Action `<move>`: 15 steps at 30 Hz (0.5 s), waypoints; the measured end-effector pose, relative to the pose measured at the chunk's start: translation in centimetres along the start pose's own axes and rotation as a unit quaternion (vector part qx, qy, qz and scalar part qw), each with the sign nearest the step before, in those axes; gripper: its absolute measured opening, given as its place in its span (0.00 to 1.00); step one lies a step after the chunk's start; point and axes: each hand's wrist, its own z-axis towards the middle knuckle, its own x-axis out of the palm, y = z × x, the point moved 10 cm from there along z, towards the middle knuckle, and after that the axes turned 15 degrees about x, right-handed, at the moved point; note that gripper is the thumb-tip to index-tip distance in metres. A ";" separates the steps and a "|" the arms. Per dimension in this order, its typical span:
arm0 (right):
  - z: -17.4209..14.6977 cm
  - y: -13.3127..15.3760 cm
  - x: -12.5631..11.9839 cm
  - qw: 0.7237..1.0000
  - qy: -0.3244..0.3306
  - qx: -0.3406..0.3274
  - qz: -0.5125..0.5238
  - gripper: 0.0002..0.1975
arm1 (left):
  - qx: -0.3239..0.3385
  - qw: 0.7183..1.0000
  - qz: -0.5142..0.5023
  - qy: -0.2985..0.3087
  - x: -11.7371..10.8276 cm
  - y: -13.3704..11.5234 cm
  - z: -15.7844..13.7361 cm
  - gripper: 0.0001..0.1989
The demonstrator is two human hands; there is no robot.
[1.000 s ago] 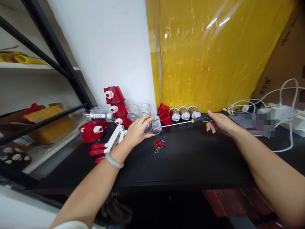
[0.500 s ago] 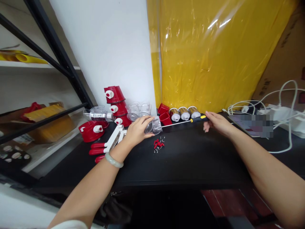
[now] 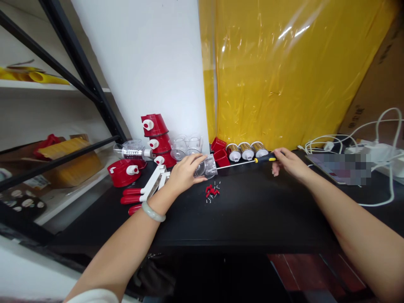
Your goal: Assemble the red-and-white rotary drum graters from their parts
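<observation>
My left hand [image 3: 187, 173] grips a clear plastic housing [image 3: 209, 166] lying on its side on the black table. A long-shafted screwdriver [image 3: 265, 157] with a black and yellow handle is pinched at its end by the fingers of my right hand [image 3: 288, 163]. Its shaft runs leftward and meets the open end of the clear housing; the tip is hard to make out. Just in front of the housing lies a little heap of red plastic pieces [image 3: 212, 192] with several small screws [image 3: 209, 199] around it.
Behind the screwdriver stand grater drums [image 3: 246, 151] and red cups [image 3: 221, 152]. Left are stacked red bases [image 3: 158, 136], clear parts [image 3: 186, 145], red-handled white cranks [image 3: 143, 193] and another red base [image 3: 123, 173]. A tablet [image 3: 339, 168] and white cables [image 3: 388, 185] lie right.
The whole view has shifted slightly. Both hands keep their hold on the housing and screwdriver; the screwdriver handle appears turned a little, its yellow patch now lower.
</observation>
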 end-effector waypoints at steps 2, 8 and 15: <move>0.3 -0.4 0.0 1.000 0.000 0.012 0.024 0.15 | -0.003 1.000 -0.001 0.003 0.1 0.1 0.0 0.39; -0.6 0.5 0.9 0.997 0.049 -0.016 0.061 0.24 | -0.007 1.000 -0.002 0.006 0.1 0.2 -0.1 0.39; -0.7 0.7 0.3 0.998 0.011 -0.024 -0.051 0.21 | -0.008 1.000 0.005 0.003 0.0 0.4 -0.1 0.39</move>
